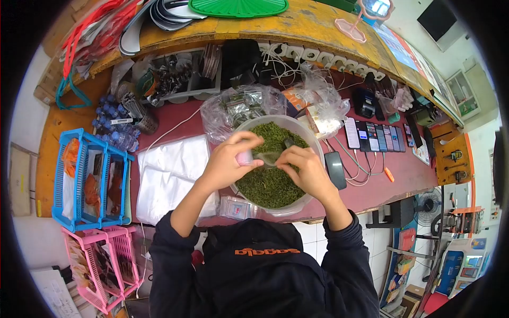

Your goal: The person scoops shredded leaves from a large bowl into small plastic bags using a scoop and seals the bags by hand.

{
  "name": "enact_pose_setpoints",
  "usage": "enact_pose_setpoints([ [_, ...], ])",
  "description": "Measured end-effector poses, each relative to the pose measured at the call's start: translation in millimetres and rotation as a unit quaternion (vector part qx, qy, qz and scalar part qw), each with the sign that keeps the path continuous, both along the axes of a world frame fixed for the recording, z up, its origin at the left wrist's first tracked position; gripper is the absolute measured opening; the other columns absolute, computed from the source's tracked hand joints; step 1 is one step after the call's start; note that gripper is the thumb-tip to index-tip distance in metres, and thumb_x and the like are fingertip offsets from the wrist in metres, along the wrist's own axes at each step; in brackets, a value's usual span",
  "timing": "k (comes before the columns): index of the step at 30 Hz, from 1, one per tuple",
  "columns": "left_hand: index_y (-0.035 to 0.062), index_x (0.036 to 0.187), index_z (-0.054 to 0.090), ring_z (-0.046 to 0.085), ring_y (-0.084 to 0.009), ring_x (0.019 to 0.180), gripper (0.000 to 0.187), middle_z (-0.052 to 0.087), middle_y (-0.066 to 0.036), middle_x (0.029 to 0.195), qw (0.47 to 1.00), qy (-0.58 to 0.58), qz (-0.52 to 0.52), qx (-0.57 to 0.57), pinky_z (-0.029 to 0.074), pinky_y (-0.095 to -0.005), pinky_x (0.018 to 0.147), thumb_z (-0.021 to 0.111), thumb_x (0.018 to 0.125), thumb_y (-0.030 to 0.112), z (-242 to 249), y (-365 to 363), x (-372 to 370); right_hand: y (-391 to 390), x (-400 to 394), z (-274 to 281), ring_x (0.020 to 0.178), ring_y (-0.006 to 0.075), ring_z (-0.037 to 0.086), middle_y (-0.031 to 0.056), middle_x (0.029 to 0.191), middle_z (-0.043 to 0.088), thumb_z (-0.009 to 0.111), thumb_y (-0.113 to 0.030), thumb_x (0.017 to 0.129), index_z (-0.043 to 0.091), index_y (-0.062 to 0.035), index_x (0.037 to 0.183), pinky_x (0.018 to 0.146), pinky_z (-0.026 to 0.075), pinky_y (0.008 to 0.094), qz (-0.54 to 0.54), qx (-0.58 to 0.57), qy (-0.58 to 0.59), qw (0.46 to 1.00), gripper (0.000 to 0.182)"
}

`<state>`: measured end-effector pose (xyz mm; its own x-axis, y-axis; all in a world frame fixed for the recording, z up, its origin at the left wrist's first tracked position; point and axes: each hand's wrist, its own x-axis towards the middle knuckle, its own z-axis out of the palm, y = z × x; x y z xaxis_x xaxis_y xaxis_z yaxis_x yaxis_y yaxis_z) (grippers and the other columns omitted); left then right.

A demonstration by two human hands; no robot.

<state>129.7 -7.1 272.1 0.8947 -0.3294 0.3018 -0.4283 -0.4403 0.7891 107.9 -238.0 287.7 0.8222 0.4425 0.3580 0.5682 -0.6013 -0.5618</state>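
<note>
A round, pale plastic tub (316, 146) holds a heap of finely chopped dried green leaves (275, 188). Over it, my left hand (233, 158) curls round a small pinkish, see-through container (244, 157). My right hand (303, 167) is closed in a pinch at the edge of a small clear plastic piece (269, 159) between the hands; its exact kind is hard to make out. Just behind the right fingers, a dark scoop-like piece (289, 142) rests on the leaves. Flat clear plastic bags (172, 175) lie left of the tub.
Small clear packets (237, 208) lie at the table's front edge. Several charging phones (373, 137) and a black box (334, 169) stand right. Blue baskets (93, 177) and pink baskets (103, 265) are at left. A bulging plastic bag (241, 106) sits behind the tub.
</note>
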Motion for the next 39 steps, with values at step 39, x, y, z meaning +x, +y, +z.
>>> enact_pose_setpoints([
  [39, -0.0032, 0.092, 0.071, 0.065, -0.0181, 0.084, 0.015, 0.069, -0.012, 0.092, 0.956, -0.13, 0.183, -0.191, 0.049, -0.0269, 0.079, 0.072, 0.083, 0.008, 8.6, 25.3, 92.8, -0.9, -28.8, 17.2, 0.056, 0.0103, 0.055, 0.0058, 0.071, 0.064, 0.07, -0.001, 0.081, 0.069, 0.0004, 0.082, 0.052, 0.041, 0.0232, -0.116, 0.27, 0.041, 0.955, 0.002],
])
